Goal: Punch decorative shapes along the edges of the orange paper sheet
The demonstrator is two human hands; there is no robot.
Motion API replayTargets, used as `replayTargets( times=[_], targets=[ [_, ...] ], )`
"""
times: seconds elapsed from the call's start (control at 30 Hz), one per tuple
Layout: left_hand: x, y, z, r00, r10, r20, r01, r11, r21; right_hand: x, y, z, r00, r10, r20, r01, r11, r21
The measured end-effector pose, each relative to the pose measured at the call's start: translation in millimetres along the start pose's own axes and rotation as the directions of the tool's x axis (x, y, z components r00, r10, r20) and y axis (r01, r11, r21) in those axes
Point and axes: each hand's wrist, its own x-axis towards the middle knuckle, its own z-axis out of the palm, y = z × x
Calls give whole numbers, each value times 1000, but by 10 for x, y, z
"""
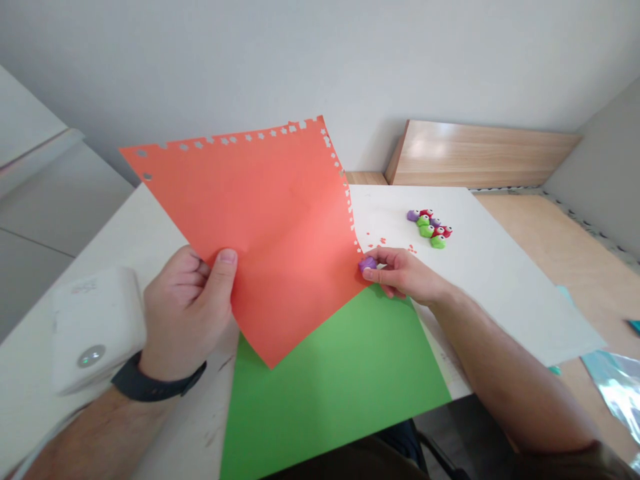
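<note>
My left hand (193, 310) pinches an orange sheet of paper (270, 227) by its left edge, thumb on top, and holds it tilted up. Small shaped holes run along the sheet's top and right edges. In my right hand (400, 270) is a small purple craft punch (367, 265), gripped between thumb and fingers at the sheet's lower right edge. A green sheet of paper (330, 387) lies beneath, partly covered by the orange one. Tiny orange cut-outs (383, 241) are scattered just beyond my right hand.
Several purple, red and green punches (430, 228) sit in a cluster at the back right of the white table (493, 267). A white box-shaped device (97, 327) stands at the left. Clear plastic wrapping (615, 383) lies at the far right. A wooden panel (480, 153) leans near the back wall.
</note>
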Motion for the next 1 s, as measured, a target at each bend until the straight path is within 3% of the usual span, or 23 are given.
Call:
replayTargets(
  times=[0.8,1.0],
  targets=[
    [13,-6,11,999,40,1,-40,999,9,10,-55,75,997,-16,-76,19,999,51],
    [8,-15,-4,999,44,-3,-44,998,37,-5,-52,81,994,-10,-104,10,1000,-4]
  ],
)
